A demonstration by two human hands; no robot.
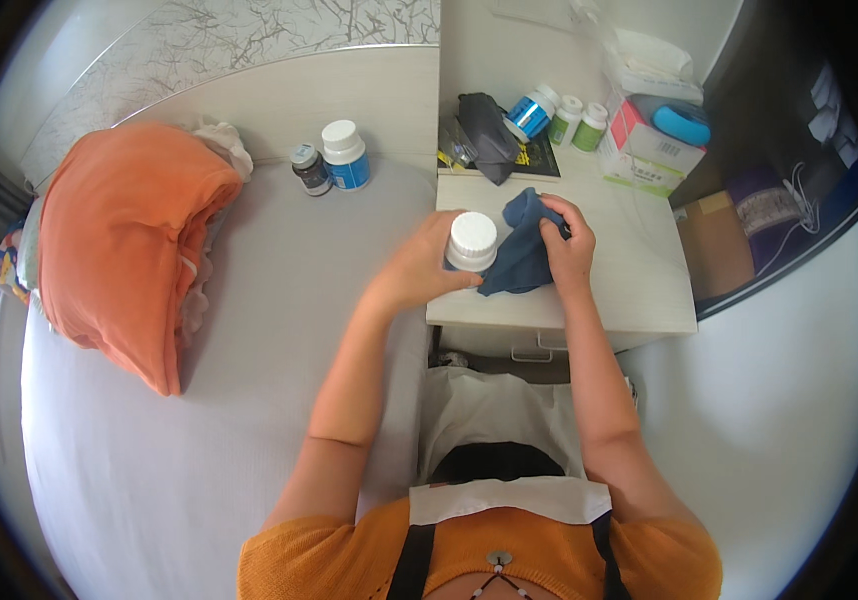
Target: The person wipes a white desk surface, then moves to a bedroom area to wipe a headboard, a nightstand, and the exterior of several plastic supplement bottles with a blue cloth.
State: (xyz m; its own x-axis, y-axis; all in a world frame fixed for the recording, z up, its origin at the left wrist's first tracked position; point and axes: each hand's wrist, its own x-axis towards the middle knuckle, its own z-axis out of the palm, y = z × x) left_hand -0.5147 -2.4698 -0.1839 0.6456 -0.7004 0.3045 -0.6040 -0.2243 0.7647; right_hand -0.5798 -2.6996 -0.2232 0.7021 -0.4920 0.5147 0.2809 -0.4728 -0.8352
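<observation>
Over nightstand (639,290): left hand (419,265) fingers clamped on white-capped bottle (472,241); right hand (567,245) fingers clamped on blue cloth (517,262).

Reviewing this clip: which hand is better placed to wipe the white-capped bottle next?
Probably the right hand: it already grips the blue cloth, bunched against the white-capped bottle. The left hand is wrapped around that bottle, holding it over the nightstand edge.

Bright, even daylight, soft shadows, sharp centre; fisheye bending and a dark vignette at the rim.
</observation>
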